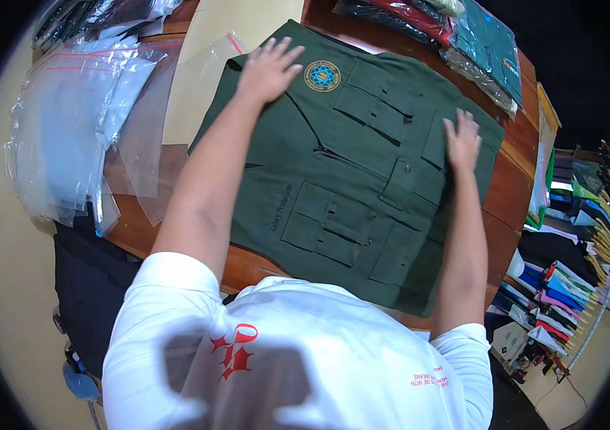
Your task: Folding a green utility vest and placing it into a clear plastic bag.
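Observation:
A dark green vest [255,193] with several flap pockets, a front zip and a round embroidered badge lies spread flat on a brown wooden table [513,179]. My left hand [269,70] rests on its far left part, beside the badge, fingers spread. On the right side of the vest, my right hand [463,140] lies with fingers stretched out, near a pocket flap. Neither hand grips the cloth.
Clear plastic bags [61,136] with red seal strips are piled at the left. Bagged folded garments [488,50] lie at the far right. Clothes on hangers [556,287] hang beyond the table's right side. A dark cloth [93,287] hangs at the lower left.

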Demonstrator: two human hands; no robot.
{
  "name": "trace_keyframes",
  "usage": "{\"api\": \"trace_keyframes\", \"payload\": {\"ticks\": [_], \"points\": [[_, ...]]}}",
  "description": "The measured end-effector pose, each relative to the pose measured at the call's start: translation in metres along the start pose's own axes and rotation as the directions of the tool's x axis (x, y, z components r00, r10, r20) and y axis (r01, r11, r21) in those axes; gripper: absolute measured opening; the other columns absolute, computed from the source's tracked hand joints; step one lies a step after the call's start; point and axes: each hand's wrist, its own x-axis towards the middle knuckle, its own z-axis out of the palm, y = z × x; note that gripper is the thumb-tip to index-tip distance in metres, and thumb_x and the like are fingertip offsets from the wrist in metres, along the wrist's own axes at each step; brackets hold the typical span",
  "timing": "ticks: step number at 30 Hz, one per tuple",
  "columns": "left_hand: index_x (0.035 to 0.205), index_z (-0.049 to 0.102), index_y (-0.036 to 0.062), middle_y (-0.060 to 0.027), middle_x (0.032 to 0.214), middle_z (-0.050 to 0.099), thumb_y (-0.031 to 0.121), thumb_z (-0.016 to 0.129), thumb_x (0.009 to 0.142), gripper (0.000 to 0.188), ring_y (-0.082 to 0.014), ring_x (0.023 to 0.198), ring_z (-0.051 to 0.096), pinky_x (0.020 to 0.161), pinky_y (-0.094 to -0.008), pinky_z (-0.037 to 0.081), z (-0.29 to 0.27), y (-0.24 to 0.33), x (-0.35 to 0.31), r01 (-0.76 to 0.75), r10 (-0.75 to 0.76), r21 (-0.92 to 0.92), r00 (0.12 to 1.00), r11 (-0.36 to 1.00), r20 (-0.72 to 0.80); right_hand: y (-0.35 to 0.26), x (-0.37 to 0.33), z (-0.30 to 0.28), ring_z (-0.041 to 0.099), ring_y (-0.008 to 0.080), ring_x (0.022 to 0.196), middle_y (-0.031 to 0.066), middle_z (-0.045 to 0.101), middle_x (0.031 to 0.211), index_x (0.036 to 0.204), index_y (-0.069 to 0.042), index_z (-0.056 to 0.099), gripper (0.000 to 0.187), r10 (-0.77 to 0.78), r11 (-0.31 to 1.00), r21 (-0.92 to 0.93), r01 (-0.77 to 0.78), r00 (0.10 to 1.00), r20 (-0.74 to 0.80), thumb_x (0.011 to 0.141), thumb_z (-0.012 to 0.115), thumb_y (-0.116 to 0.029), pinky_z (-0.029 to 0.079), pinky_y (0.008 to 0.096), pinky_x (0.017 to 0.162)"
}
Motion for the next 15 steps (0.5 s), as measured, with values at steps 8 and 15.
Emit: {"api": "trace_keyframes", "payload": {"ticks": [8,15], "points": [[0.140,0.055,0.0196,-0.0061,0.149,0.048,0.039,0.060,0.096,0.048,-0.0302,0.134,0.048,0.105,-0.0573,0.039,-0.037,-0.063,-0.041,0.260,-0.260,-0.037,0.966,0.965,0.014,0.124,-0.070,-0.028,0.052,0.0350,0.129,0.0172,0.054,0.142,0.140,-0.006,0.054,0.072,0.448,0.868,-0.164,-0.470,0.881,-0.153,0.095,0.055,-0.061,0.043,0.0457,0.106],[0.137,0.053,0.0124,-0.0143,0.133,0.053,0.035,0.066,0.091,0.052,-0.0380,0.121,0.052,0.097,-0.0496,0.046,-0.079,-0.037,-0.188,0.446,-0.444,-0.184,0.894,0.876,0.053,0.130,-0.216,-0.047,0.062,0.0399,0.110,0.0268,0.062,0.117,0.125,0.003,0.056,0.068,0.425,0.890,0.138,-0.436,0.900,0.102,0.091,0.066,-0.054,0.049,0.0440,0.094]]}}
